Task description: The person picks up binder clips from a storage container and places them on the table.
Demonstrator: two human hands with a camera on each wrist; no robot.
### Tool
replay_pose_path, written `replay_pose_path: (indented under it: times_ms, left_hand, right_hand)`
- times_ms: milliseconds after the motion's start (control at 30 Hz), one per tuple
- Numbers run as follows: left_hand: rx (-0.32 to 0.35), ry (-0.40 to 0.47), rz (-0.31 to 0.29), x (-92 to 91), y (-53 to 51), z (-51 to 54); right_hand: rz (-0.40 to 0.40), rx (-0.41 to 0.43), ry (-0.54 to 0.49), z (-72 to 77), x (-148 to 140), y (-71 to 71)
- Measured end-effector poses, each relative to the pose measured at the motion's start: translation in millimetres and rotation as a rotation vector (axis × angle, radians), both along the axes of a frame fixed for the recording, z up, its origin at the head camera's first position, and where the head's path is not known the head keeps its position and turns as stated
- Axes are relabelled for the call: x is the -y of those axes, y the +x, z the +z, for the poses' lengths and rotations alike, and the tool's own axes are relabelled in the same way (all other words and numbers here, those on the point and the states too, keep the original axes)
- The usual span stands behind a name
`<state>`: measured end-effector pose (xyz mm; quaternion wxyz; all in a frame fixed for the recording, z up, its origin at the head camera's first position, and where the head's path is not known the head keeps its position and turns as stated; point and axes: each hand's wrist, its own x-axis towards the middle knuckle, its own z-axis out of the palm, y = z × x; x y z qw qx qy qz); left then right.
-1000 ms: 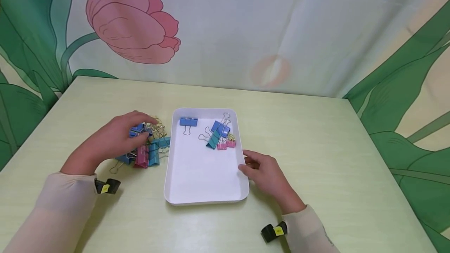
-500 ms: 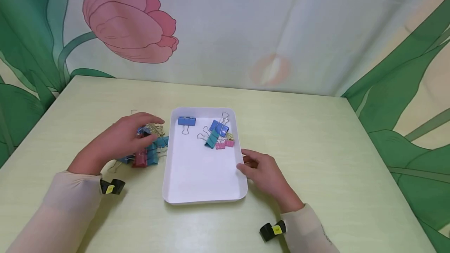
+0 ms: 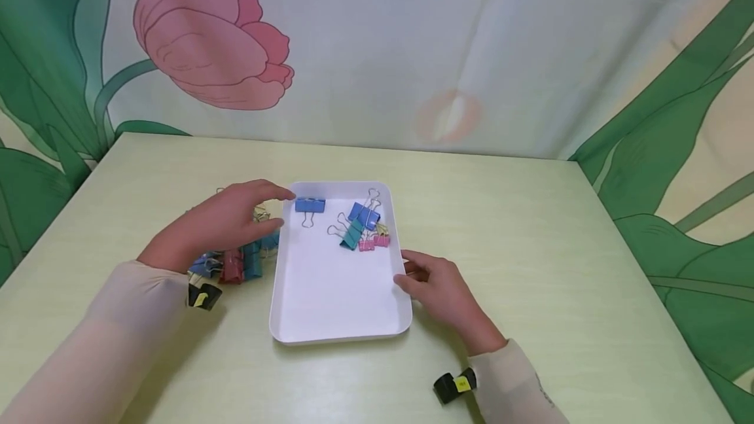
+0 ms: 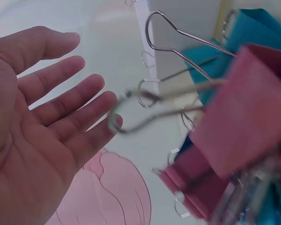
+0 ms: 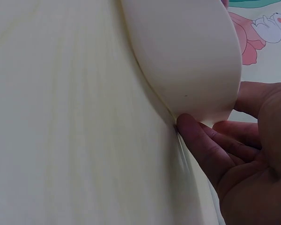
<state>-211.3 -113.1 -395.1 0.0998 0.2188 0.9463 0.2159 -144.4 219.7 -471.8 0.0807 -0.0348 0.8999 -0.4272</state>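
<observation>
My left hand (image 3: 230,221) hovers above a pile of binder clips and reaches the tray's upper left rim, thumb and fingers spread. The left wrist view shows that palm (image 4: 42,140) holding nothing, beside a pink binder clip (image 4: 248,112). Partly hidden under the hand are a red binder clip (image 3: 232,267), a teal one (image 3: 252,262) and blue ones (image 3: 205,265). My right hand (image 3: 444,296) grips the right edge of a white tray (image 3: 330,306), thumb at the rim. In the tray lie a lone blue binder clip (image 3: 309,205) and a cluster with a teal clip (image 3: 352,234).
Small pink binder clips (image 3: 367,245) and another blue clip (image 3: 368,216) belong to the tray's right-hand cluster. A pale table (image 3: 530,247) carries everything. Behind it hangs a printed cloth (image 3: 365,51) with a flower and leaves.
My left hand has moved right, from over the clip pile to the tray's left rim, its fingers still spread. The right hand stays at the tray edge. The clips in the tray look unchanged.
</observation>
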Motion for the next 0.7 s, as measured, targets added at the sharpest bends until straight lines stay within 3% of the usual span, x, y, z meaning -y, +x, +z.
replay_pose_path:
  times_ms: [300, 533, 700]
  left_hand:
    - [0.019, -0.023, -0.031, -33.6, -22.5, 5.3]
    - [0.017, -0.038, -0.157, -58.5, -38.5, 6.0]
    - [0.057, -0.053, -0.183, -75.2, -49.0, 2.1]
  right_hand:
    - [0.008, 0.004, -0.012, -0.1, 0, -0.4]
    - [0.009, 0.005, -0.004, -0.8, -1, -0.7]
    - [0.007, 0.004, -0.002, -2.5, -2, -1.6]
